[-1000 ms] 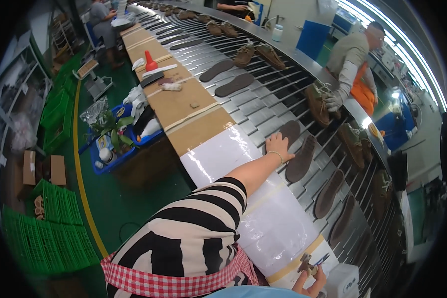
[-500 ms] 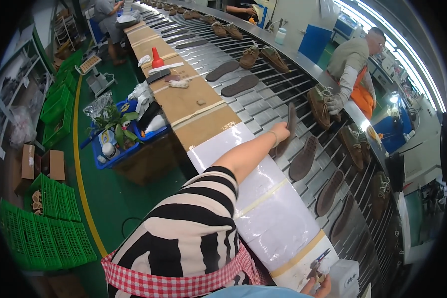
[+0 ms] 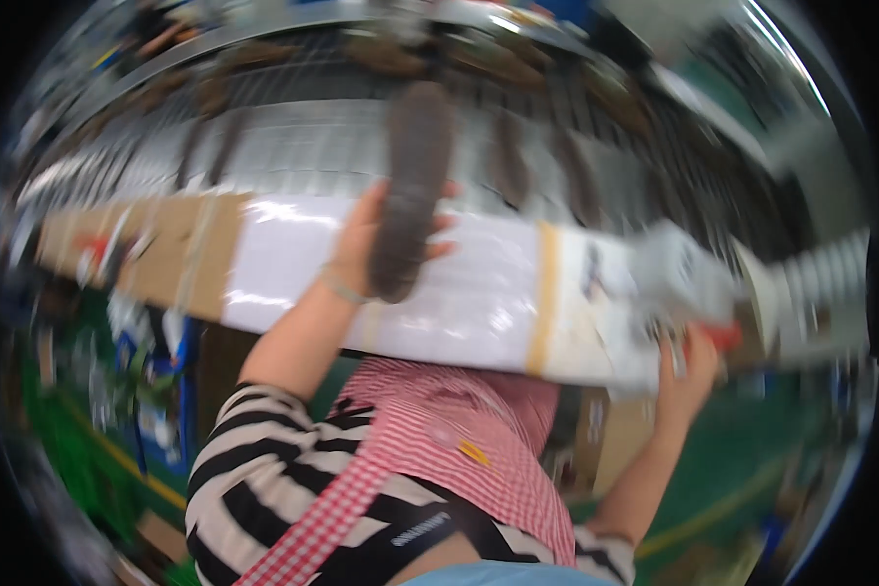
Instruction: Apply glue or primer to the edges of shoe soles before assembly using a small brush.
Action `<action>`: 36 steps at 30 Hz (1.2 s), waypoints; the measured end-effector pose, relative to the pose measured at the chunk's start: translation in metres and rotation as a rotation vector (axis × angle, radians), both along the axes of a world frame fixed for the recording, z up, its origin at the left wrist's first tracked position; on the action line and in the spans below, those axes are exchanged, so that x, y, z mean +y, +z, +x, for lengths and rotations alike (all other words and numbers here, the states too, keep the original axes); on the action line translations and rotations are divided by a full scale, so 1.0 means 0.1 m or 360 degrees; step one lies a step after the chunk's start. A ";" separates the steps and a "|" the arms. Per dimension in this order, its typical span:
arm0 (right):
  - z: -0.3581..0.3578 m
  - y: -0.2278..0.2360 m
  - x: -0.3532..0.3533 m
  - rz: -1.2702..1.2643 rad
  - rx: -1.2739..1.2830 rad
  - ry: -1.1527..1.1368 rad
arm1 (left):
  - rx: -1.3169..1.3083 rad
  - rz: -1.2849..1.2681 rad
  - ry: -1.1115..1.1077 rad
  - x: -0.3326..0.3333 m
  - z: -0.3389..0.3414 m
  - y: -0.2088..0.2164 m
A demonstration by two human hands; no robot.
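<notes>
My left hand (image 3: pixel 361 230) grips a dark brown shoe sole (image 3: pixel 412 186), held upright above the white-covered bench edge with the fingers wrapped around its back. At the right end of the bench my right hand (image 3: pixel 691 361) is closed beside a white plastic container (image 3: pixel 684 269). Something small and blurred is at its fingertips; I cannot make out what. A red object (image 3: pixel 721 336) shows right by those fingers. Beyond the bench, more dark soles (image 3: pixel 508 161) lie on the metal slat conveyor (image 3: pixel 303 146). The whole view is smeared by motion.
Brown shoes (image 3: pixel 488 59) stand along the conveyor's far side. Brown cardboard (image 3: pixel 166 234) covers the bench's left part, with a red item (image 3: pixel 96 249) on it. A blue bin (image 3: pixel 181 391) stands on the floor at the left. A ribbed white hose-like shape (image 3: pixel 825 273) is at the far right.
My view has swung toward the right. My left hand has lifted the sole off the conveyor and brought it back over the bench. My right hand now shows more fully beside the container.
</notes>
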State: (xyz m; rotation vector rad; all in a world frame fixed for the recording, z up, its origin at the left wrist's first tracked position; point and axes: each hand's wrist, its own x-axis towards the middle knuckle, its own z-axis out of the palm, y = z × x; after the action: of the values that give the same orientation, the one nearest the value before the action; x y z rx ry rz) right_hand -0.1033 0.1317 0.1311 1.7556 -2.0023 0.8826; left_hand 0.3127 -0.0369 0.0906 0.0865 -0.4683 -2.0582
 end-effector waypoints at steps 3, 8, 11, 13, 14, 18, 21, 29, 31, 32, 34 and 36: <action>-0.24 0.03 -0.03 0.0079 0.0285 -0.0085 | 0.0168 0.0185 -0.0329 0.19 -0.12 -0.14; -0.58 -0.20 -0.11 0.0078 0.0268 -0.0247 | 0.0127 0.0211 -0.0453 0.39 -0.48 -0.23; -0.58 -0.31 -0.25 0.0123 0.0320 -0.0199 | 0.0057 0.0306 -0.0401 0.44 -0.48 -0.29; -0.59 -0.38 -0.30 0.0154 0.0335 -0.0182 | -0.0069 0.0472 -0.0345 0.43 -0.41 -0.38; -0.57 -0.40 -0.33 0.0187 0.0374 -0.0190 | -0.0071 0.0466 -0.0311 0.44 -0.39 -0.38; -0.54 -0.42 -0.37 0.0307 0.0417 -0.0135 | -0.0017 0.0501 -0.0450 0.44 -0.34 -0.45; -0.50 -0.31 -0.34 0.0326 0.0380 -0.0064 | 0.0105 0.0535 -0.0508 0.46 -0.36 -0.49; -0.47 -0.30 -0.25 0.0329 0.0165 -0.0171 | 0.0208 0.0518 -0.0627 0.43 -0.44 -0.48; -0.45 -0.30 -0.25 0.0296 0.0172 -0.0182 | 0.0170 0.0541 -0.0593 0.44 -0.43 -0.48; -0.43 -0.31 -0.24 0.0290 0.0020 -0.0224 | 0.0181 0.0596 -0.0620 0.43 -0.43 -0.49; -0.45 -0.36 -0.22 0.0360 -0.0196 -0.0323 | 0.0233 0.0655 -0.0653 0.43 -0.41 -0.53; -0.58 -0.43 -0.16 0.0439 -0.0419 -0.0422 | 0.0266 0.0673 -0.0677 0.44 -0.38 -0.58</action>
State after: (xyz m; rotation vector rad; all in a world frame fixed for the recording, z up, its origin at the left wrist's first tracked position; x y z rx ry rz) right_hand -0.1616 0.1158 0.0883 1.5138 -2.5632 0.8161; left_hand 0.2746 0.0066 0.0325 0.0695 0.0682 -2.5313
